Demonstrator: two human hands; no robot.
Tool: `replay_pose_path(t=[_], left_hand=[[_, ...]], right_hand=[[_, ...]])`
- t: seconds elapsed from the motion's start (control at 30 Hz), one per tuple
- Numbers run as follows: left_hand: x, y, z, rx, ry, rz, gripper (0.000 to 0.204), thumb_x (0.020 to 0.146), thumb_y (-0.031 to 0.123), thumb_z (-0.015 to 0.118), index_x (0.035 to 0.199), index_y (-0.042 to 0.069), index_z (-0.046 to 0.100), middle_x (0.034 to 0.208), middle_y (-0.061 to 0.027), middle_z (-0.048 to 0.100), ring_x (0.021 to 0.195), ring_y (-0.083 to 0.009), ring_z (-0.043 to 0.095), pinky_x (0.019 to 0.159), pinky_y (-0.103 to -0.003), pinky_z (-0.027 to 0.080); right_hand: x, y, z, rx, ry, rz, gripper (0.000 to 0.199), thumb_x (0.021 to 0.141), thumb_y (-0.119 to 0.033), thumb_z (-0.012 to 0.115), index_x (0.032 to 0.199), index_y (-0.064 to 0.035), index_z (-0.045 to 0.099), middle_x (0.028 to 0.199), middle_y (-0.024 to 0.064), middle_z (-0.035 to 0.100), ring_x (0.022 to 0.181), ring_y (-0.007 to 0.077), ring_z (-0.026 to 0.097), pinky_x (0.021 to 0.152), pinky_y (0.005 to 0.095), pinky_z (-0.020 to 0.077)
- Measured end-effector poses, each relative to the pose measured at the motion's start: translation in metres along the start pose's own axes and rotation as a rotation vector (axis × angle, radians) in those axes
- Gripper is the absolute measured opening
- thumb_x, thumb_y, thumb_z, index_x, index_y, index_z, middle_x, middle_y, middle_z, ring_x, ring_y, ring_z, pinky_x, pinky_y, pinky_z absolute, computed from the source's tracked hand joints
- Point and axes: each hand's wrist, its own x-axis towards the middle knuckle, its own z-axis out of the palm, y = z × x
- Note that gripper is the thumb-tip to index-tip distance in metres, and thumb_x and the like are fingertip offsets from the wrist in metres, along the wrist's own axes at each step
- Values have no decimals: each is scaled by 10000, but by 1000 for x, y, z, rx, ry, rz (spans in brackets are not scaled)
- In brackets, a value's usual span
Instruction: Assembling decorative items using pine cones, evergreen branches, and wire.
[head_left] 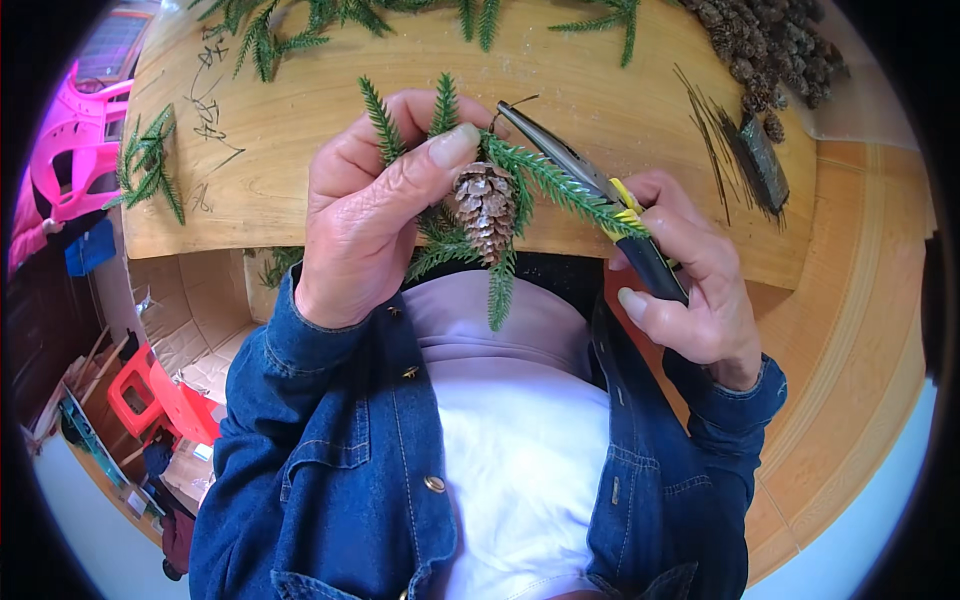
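Note:
Above the near edge of the table, my left hand (375, 195) pinches an artificial pine sprig (545, 178) at its top, thumb over the stems. A brown pine cone (486, 212) hangs among the green needles just below my thumb. My right hand (700, 270) is wrapped round the dark and yellow handles of long-nosed pliers (565, 155). Their jaws reach up-left to a thin dark wire (518, 101) that sticks out at the top of the sprig. Whether the jaws grip the wire is too small to tell.
Green sprigs (265, 45) lie along the far edge of the wooden table (330, 235), and one sprig (150, 165) at its left. A heap of pine cones (770, 45) is at the far right, near dark wires (712, 140) and a dark block (762, 165). A cardboard box (195, 300) stands below left.

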Motion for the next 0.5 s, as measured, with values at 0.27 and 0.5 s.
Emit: replay_pose_path(t=[0.27, 0.5], left_hand=[[2, -2, 3, 47, 44, -1, 218, 913, 105, 565, 1087, -25, 587, 953, -73, 651, 794, -80, 602, 721, -220, 497], [4, -3, 6, 50, 39, -17, 205, 917, 97, 556, 1071, -31, 601, 902, -61, 652, 776, -79, 607, 706, -217, 503]], right_hand=[[2, 2, -4, -61, -14, -98, 249, 636, -63, 556, 868, 25, 574, 969, 157, 487, 944, 259, 493, 716, 292, 409], [1, 4, -3, -46, 22, -77, 244, 647, -26, 543, 884, 22, 576, 982, 161, 491, 873, 248, 501, 696, 292, 407]])
